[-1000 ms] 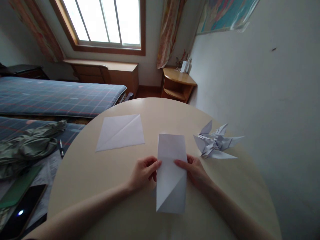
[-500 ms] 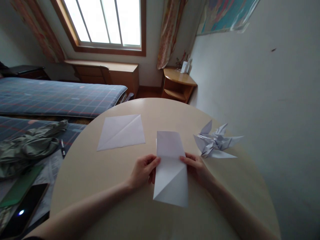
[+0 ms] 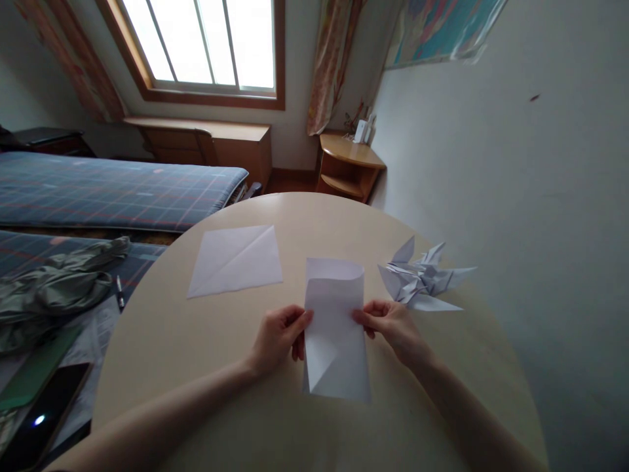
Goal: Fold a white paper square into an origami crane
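Observation:
A white sheet of paper (image 3: 335,328), folded over on itself, is held above the round table between my two hands. My left hand (image 3: 282,335) pinches its left edge between thumb and fingers. On the right edge, my right hand (image 3: 390,324) grips it the same way. The sheet's top bends over in a loose curve, and a diagonal crease shows near its lower end. A flat white sheet (image 3: 236,261) with a diagonal crease lies at the back left. Folded paper shapes (image 3: 423,275) with pointed tips are piled beyond my right hand.
The round table (image 3: 196,347) has a curved edge. Left of it are a bed with a green cloth (image 3: 59,282), a pen (image 3: 120,293), a green folder (image 3: 37,370) and a dark phone (image 3: 46,413). A white wall (image 3: 555,216) stands on the right.
The top of the held paper has opened into a loose curve, with its front layer lower than before. My hands still grip its sides, my right hand slightly shifted.

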Action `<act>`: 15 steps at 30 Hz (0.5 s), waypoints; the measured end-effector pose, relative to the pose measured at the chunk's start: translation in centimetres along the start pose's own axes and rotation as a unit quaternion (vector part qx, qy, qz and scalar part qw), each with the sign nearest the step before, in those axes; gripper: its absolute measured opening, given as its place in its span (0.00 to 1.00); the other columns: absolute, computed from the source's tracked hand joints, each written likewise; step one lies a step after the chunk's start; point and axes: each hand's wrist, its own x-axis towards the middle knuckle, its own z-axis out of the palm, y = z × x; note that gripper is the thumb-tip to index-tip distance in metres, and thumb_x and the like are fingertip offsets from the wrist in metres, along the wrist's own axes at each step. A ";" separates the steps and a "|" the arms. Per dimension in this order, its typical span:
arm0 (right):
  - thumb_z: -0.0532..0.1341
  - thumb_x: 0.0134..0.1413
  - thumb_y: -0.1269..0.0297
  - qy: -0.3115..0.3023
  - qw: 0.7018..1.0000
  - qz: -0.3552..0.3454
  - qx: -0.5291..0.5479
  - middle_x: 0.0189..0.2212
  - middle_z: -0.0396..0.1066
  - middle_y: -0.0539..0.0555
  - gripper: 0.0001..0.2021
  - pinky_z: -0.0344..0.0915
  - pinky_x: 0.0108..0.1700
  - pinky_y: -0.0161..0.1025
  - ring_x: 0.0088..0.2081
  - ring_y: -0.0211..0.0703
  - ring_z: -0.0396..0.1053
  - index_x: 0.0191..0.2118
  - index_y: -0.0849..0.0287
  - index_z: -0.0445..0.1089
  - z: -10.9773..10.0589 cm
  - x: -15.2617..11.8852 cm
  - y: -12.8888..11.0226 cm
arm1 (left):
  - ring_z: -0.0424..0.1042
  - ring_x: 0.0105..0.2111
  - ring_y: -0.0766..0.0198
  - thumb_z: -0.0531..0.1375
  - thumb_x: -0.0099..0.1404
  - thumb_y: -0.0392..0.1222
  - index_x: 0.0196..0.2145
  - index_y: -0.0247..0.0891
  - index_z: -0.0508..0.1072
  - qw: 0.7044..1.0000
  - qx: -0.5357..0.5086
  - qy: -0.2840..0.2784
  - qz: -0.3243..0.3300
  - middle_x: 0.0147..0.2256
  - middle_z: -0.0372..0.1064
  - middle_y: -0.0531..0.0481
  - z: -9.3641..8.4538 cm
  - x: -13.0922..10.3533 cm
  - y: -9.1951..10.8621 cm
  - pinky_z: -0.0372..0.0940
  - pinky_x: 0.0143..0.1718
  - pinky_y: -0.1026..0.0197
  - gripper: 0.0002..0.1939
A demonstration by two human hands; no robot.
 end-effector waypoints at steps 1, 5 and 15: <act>0.72 0.26 0.53 0.004 1.000 -0.005 0.001 0.14 0.64 0.47 0.19 0.51 0.20 0.32 0.17 0.30 0.56 0.17 0.62 0.67 0.1 -0.1 0.0 | 0.59 0.09 0.72 0.58 0.58 0.55 0.24 0.34 0.68 1.000 0.002 0.003 0.005 0.10 0.59 0.59 0.0 0.0 -0.1 0.49 0.09 0.71 0.19; 0.70 0.30 0.50 -0.048 0.997 0.041 0.033 0.17 0.66 0.49 0.20 0.56 0.22 0.32 0.20 0.33 0.61 0.21 0.63 0.69 0.5 -0.6 -0.3 | 0.60 0.10 0.72 0.58 0.59 0.54 0.24 0.34 0.67 1.000 -0.001 0.018 0.022 0.11 0.60 0.58 -0.1 0.0 -0.5 0.52 0.11 0.70 0.18; 0.70 0.27 0.51 -0.053 0.997 0.059 -0.016 0.15 0.65 0.48 0.19 0.53 0.20 0.32 0.16 0.30 0.57 0.19 0.63 0.69 0.2 -0.3 0.0 | 0.61 0.09 0.71 0.58 0.58 0.56 0.24 0.35 0.66 1.000 -0.022 0.004 -0.003 0.11 0.61 0.58 -0.1 0.2 -0.1 0.51 0.09 0.72 0.19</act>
